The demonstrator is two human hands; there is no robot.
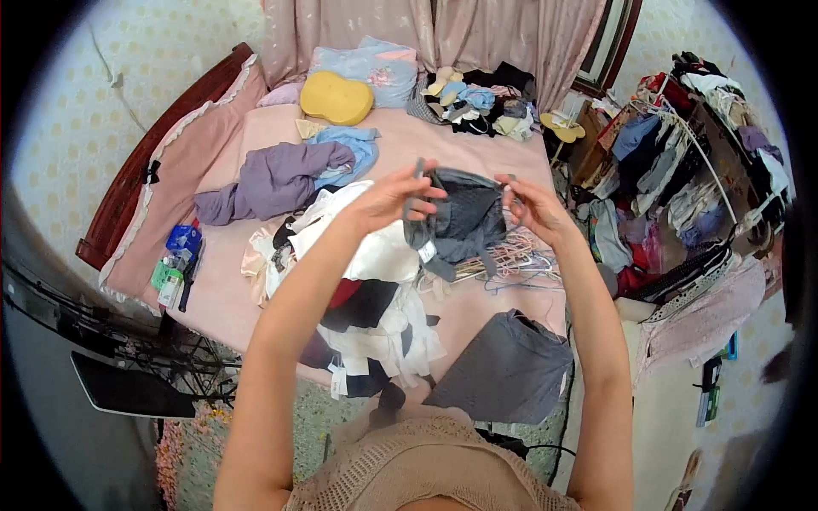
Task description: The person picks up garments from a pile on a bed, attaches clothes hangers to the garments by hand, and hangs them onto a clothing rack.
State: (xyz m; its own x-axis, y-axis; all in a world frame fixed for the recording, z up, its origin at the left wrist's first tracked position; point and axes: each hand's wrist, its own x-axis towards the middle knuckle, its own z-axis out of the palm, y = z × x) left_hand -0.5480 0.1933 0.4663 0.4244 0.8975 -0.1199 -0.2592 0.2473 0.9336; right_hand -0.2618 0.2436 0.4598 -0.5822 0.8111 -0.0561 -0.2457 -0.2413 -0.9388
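Note:
A dark grey garment (467,213) with thin straps and a white tag hangs spread between my two hands, above the bed. My left hand (399,198) holds its left strap, fingers bent round it. At its upper right corner, my right hand (532,207) pinches the other strap. Just below and behind the garment lies a heap of thin wire hangers (511,260). A pile of white clothes (375,247) is beside my left forearm, and a grey garment (507,366) lies flat at the bed's front edge.
The pink bed (213,298) bears a purple garment (273,179), a yellow cushion (336,97), a blue pillow (375,72) and a clothes pile (486,102) at the back. Racks of hanging clothes (660,157) stand right. A black flat panel (128,386) juts out at lower left.

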